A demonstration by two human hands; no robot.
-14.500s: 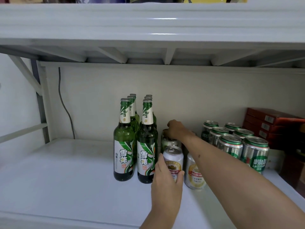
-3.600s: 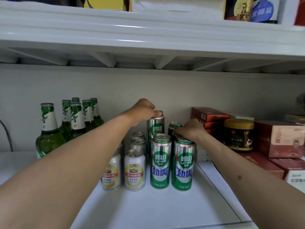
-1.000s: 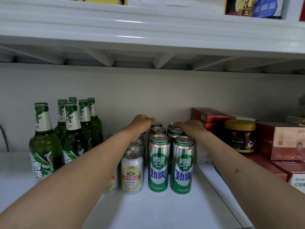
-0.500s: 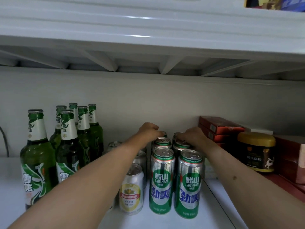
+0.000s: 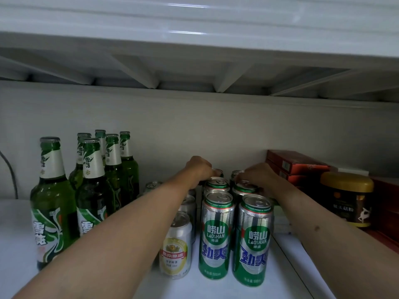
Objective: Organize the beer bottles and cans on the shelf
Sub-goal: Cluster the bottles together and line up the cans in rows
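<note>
Several green beer bottles (image 5: 92, 190) with white neck labels stand in a cluster at the left of the white shelf (image 5: 287, 275). Short white-and-yellow cans (image 5: 175, 249) form a column beside them. Tall green-and-silver cans (image 5: 217, 236) stand in two columns at the middle. My left hand (image 5: 199, 169) curls over the top of the rearmost tall can (image 5: 218, 172) in the left column. My right hand (image 5: 258, 175) curls over the rear can (image 5: 236, 174) in the right column. My fingers hide most of both rear cans.
Red boxes (image 5: 295, 166) are stacked at the back right, with a dark jar with a yellow lid (image 5: 347, 199) in front of them. An upper shelf (image 5: 194, 50) with ribs hangs close overhead. A grey cable (image 5: 9, 169) runs down the left wall.
The camera has moved closer and lower. Both hands have stayed on the rear tall cans, which now stand in line behind the front cans.
</note>
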